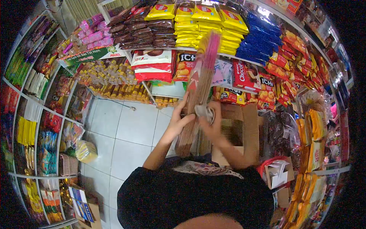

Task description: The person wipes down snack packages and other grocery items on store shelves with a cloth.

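Observation:
A long bundle of incense sticks, brown with bright pink ends, stands slanted in front of my chest in what looks like a clear wrapper. My left hand is closed around its left side, the thumb lying across the front. Against the right side of the bundle, my right hand is closed on a small grey-white thing. Motion blur hides whether that thing is a cloth or a roll. The bundle's lower end reaches down close to my black shirt.
An open cardboard box stands on the right, below the bundle. Ahead, a shelf holds yellow packets, blue packets and red snack bags. Shelving with goods runs along the left over a tiled floor.

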`<state>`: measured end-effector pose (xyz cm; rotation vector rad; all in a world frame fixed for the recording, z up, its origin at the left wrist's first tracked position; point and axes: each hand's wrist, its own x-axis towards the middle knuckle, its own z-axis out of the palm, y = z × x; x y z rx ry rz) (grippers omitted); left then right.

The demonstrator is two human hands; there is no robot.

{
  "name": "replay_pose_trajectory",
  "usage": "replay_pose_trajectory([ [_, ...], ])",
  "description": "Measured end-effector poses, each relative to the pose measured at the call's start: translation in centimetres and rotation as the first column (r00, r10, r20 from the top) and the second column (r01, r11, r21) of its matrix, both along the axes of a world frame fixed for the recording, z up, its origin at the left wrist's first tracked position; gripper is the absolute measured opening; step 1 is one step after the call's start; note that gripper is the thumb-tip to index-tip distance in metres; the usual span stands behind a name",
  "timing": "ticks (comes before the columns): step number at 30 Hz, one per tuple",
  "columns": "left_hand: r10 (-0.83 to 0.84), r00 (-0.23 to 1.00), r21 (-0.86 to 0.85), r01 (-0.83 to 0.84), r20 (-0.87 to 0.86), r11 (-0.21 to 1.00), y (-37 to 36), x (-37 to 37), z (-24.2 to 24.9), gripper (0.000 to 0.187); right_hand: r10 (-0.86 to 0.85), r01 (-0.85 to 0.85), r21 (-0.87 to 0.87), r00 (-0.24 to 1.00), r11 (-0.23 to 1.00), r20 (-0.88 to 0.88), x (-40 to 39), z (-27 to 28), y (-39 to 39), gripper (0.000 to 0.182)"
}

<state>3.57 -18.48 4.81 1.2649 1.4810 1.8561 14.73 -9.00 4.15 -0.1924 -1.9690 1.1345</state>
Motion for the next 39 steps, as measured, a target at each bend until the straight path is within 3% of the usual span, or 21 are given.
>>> replay_pose_trajectory([
  [1, 0.067, 0.988, 0.012, -0.065, -0.141, 0.998, 0.1, -0.2, 0.4, 0.065, 0.101, -0.103, -0.313, 0.995, 0.944, -0.022, 0.5, -1.0, -2.0, 0.067],
  [4, 0.29, 0.928, -0.06, -0.311, -0.233, 0.949, -0.2, 1.2, 2.2, 0.065, 0.072, -0.095, -0.247, 0.992, 0.964, -0.099, 0.6, -1.6, -3.9, 0.089],
  [6, 0.342, 0.893, -0.025, -0.365, -0.291, 0.931, 0.2, 2.0, 2.1, 0.065, 0.014, -0.003, -0.264, 0.999, 0.965, 0.039, 0.9, -0.3, -3.5, 0.09],
  [8, 0.293, 0.956, 0.02, -0.292, -0.015, 0.956, 0.4, 2.4, 1.8, 0.064, 0.004, -0.003, -0.255, 1.0, 0.967, 0.0, 1.4, -0.2, -1.8, 0.084],
  [9, 0.272, 0.959, 0.038, -0.276, 0.079, 0.96, 0.0, 2.0, 2.0, 0.061, 0.101, -0.123, -0.402, 0.992, 0.907, -0.076, 1.8, 0.6, -1.1, 0.079],
  [10, 0.266, 0.961, 0.037, -0.269, 0.078, 0.962, -0.6, 1.6, 2.6, 0.061, 0.094, -0.117, -0.403, 0.993, 0.908, -0.077, 2.5, -0.1, -0.4, 0.079],
  [12, 0.007, 0.778, 0.081, -0.075, 0.628, 0.994, -1.4, 0.8, 3.7, 0.056, 0.253, -0.348, -0.758, 0.936, 0.552, -0.246, 3.7, -2.7, 1.1, 0.078],
  [13, -0.099, 0.859, 0.171, 0.014, 0.502, 0.985, -1.0, 0.1, 1.9, 0.052, 0.291, -0.611, -0.779, 0.777, 0.137, -0.558, 4.2, -3.7, 1.0, 0.075],
  [14, -0.099, 0.856, 0.168, 0.014, 0.507, 0.986, -0.8, 0.5, 1.1, 0.052, 0.288, -0.607, -0.783, 0.78, 0.136, -0.555, 4.2, -4.2, 0.7, 0.075],
  [16, -0.297, 0.571, 0.324, 0.056, 0.765, 0.944, -0.2, 1.3, 0.1, 0.05, 0.241, -0.32, -0.77, 0.945, 0.552, -0.22, 3.4, -4.8, 0.0, 0.069],
  [17, -0.245, 0.412, 0.227, 0.092, 0.878, 0.97, -0.4, 1.2, -0.1, 0.051, 0.158, -0.153, -0.676, 0.986, 0.721, -0.054, 3.3, -4.9, -0.2, 0.066],
  [18, -0.243, 0.41, 0.227, 0.089, 0.879, 0.97, -0.6, 1.1, -0.8, 0.051, 0.159, -0.152, -0.677, 0.986, 0.72, -0.051, 3.5, -4.9, -0.2, 0.066],
  [20, -0.25, 0.26, 0.196, 0.218, 0.933, 0.956, -0.3, 0.2, -2.3, 0.052, 0.154, -0.161, -0.329, 0.987, 0.93, -0.046, 3.0, -4.8, 0.2, 0.057],
  [24, -0.248, 0.341, 0.162, 0.263, 0.907, 0.951, -0.1, 0.9, -4.0, 0.053, -0.021, 0.038, -0.193, 0.996, 0.98, 0.086, 1.0, -6.9, 3.1, 0.043],
  [26, -0.248, 0.551, 0.145, 0.224, 0.797, 0.964, 0.4, 1.3, -5.3, 0.055, -0.168, 0.176, -0.105, 0.983, 0.979, 0.078, -0.7, -5.7, 6.2, 0.03],
  [27, -0.245, 0.549, 0.144, 0.222, 0.799, 0.964, 0.5, 1.5, -5.1, 0.055, -0.166, 0.174, -0.106, 0.983, 0.979, 0.081, -0.7, -3.9, 5.8, 0.03],
  [29, -0.245, 0.618, 0.135, 0.219, 0.747, 0.966, 0.8, 1.5, -4.2, 0.056, -0.082, 0.073, -0.512, 0.997, 0.856, 0.006, -0.5, -0.4, 4.9, 0.029],
  [30, -0.244, 0.617, 0.136, 0.218, 0.748, 0.967, 0.7, 1.3, -3.6, 0.056, -0.08, 0.073, -0.512, 0.997, 0.856, 0.008, -0.1, -0.6, 4.3, 0.029],
  [32, -0.233, 0.313, 0.154, 0.256, 0.921, 0.954, 0.3, 0.6, -2.1, 0.058, 0.005, 0.011, -0.138, 0.994, 0.99, 0.112, 1.9, -1.5, 2.3, 0.036],
  [34, -0.209, 0.392, 0.137, 0.204, 0.896, 0.97, 0.5, 0.2, -1.3, 0.061, 0.02, -0.041, 0.269, 0.997, 0.962, 0.078, 3.9, -0.8, -0.2, 0.041],
  [39, -0.29, 0.347, 0.247, 0.162, 0.892, 0.955, 0.7, -0.9, -1.6, 0.065, 0.178, -0.257, 0.616, 0.966, 0.745, 0.187, 6.0, 3.2, -1.2, 0.031],
])
